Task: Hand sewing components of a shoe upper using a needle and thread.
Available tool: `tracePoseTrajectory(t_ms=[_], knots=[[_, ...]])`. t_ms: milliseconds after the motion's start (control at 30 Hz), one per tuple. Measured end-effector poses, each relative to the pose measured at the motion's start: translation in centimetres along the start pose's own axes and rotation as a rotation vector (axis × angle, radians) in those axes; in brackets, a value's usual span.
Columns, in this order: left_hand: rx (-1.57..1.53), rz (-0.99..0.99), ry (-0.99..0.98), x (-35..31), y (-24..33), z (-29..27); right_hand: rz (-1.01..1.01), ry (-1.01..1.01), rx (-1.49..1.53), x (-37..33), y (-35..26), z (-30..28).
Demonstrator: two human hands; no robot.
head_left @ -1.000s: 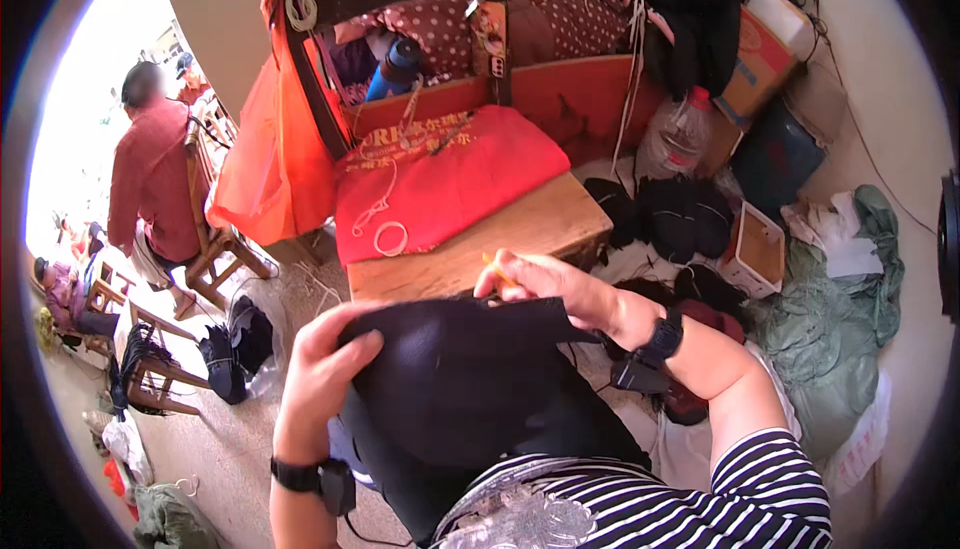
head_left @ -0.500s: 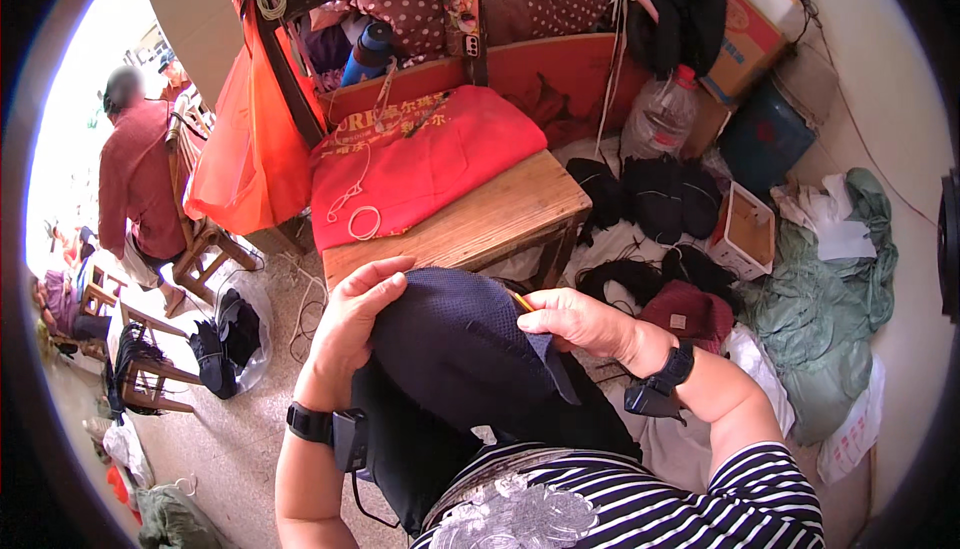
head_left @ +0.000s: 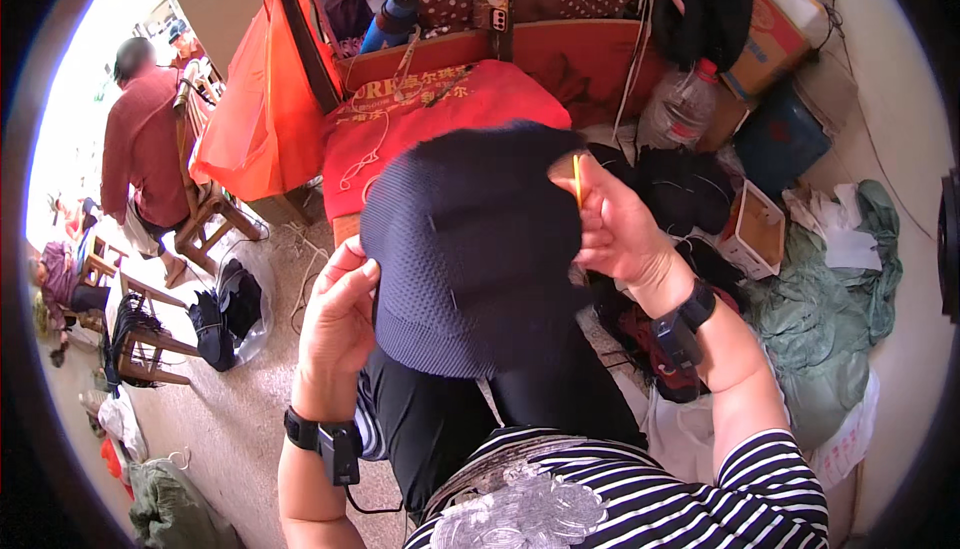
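A dark navy mesh cap (head_left: 470, 239) is raised close in front of me, crown facing up, hiding most of the low wooden table behind it. My left hand (head_left: 340, 324) grips its lower left edge with curled fingers. My right hand (head_left: 615, 224) holds its upper right edge, and a thin yellow tool (head_left: 577, 179) sticks up between its fingers against the fabric. Both wrists carry dark bands.
Behind the cap lies a red cloth (head_left: 430, 114) over a wooden bench, with an orange bag (head_left: 255, 129) at its left. A person in a red shirt (head_left: 140, 149) stands far left by wooden chairs. Dark caps (head_left: 680, 189), a plastic bottle (head_left: 680, 104), boxes and green cloth (head_left: 830, 309) crowd the right.
Both hands have lifted the cap up from my lap toward the camera. It now fills the middle of the view and covers the table.
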State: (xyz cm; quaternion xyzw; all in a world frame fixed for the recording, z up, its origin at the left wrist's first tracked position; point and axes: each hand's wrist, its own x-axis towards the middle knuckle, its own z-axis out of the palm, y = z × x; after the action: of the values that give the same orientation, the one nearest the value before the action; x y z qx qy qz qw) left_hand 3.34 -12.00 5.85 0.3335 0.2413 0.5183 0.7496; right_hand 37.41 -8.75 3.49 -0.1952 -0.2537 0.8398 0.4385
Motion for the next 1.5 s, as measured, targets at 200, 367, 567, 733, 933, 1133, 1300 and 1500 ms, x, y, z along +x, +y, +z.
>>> tracePoseTrajectory(t_ms=[200,367,567,733,933,1133,1300,1500], knots=[[-0.018,0.009,0.085,-2.0,-1.1,0.3,0.086,0.229,-0.042,-0.8,4.7,3.8],[0.251,0.003,0.055,-3.6,-0.9,2.3,0.091,0.225,-0.469,-1.8,2.9,2.8],[0.251,0.009,0.05,-4.6,-1.5,1.3,-0.092,0.124,-0.291,-6.2,-1.3,-2.9],[0.112,0.057,0.106,-5.1,0.7,-3.8,-0.344,0.545,-0.398,-18.7,-1.2,-16.9],[0.142,0.272,0.395,-6.4,2.7,-8.8,-0.182,1.475,-0.839,-26.5,9.9,-27.8],[-0.317,0.047,0.056,-7.0,5.4,-5.2,0.345,1.334,-1.505,-20.3,19.0,-29.6],[-0.39,-0.012,0.088,-6.8,4.3,-3.6,0.369,1.533,-1.667,-18.6,21.2,-34.3],[-0.143,0.196,0.162,-7.8,5.7,-6.2,0.121,1.434,-1.461,-19.3,14.8,-31.2]])
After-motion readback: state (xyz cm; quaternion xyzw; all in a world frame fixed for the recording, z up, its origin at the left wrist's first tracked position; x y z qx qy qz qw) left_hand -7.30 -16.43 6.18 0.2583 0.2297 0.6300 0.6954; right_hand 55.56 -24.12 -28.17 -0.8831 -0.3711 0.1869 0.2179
